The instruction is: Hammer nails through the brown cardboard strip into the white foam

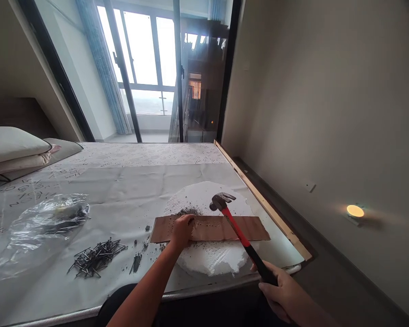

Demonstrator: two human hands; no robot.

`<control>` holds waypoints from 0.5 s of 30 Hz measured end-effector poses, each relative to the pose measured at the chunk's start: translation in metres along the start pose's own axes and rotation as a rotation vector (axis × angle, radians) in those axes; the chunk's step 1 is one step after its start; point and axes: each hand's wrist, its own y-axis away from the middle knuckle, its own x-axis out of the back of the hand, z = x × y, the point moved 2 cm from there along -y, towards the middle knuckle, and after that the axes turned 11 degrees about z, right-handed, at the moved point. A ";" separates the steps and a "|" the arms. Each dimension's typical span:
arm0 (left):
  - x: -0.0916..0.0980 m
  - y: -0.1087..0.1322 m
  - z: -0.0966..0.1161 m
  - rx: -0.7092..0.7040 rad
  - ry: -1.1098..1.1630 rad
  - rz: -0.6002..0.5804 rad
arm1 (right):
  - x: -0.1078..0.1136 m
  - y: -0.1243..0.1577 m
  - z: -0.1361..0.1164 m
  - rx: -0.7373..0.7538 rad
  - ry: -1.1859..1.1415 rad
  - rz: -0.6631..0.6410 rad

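Bedding fills the head view: a mattress (122,181) covered by a pale sheet is seen, with a wooden rail (259,195) along its edge at 3 o'clock; a grey wall is seen at 2 o'clock, with one lit round lamp (355,210) low on it; glass doors and a window are seen at 12 o'clock; two stacked pillows (13,150) are seen at 9 o'clock.

One white foam slab (207,259) is laid on the sheet at centre; one brown cardboard strip (218,229) is laid across it, pierced by a row of small holes. One loose pile of dark nails (95,258) is seen at 8 o'clock, with a smaller cluster just beside it; one clear plastic bag (44,222) is seen at 9 o'clock.

The left hand (182,230) is set on the strip, its fingers curled closed; whatever is pinched there cannot be made out. The right hand (282,290) is closed around the black grip of one red-handled hammer (238,234), whose head is raised above the strip at 1 o'clock from the left hand.

Both forearms are cut off by the lower edge; the nails cannot be counted; the bag's contents are blurred.
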 end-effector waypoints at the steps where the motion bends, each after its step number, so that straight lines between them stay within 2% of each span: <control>1: -0.001 0.000 -0.001 0.015 0.008 -0.010 | 0.000 0.000 0.000 -0.003 0.006 -0.001; 6: -0.008 0.003 -0.004 0.081 0.023 -0.032 | -0.005 -0.003 -0.001 -0.027 0.012 -0.031; 15: -0.010 0.007 -0.009 0.067 0.071 -0.022 | -0.025 -0.006 -0.015 -0.045 0.156 -0.078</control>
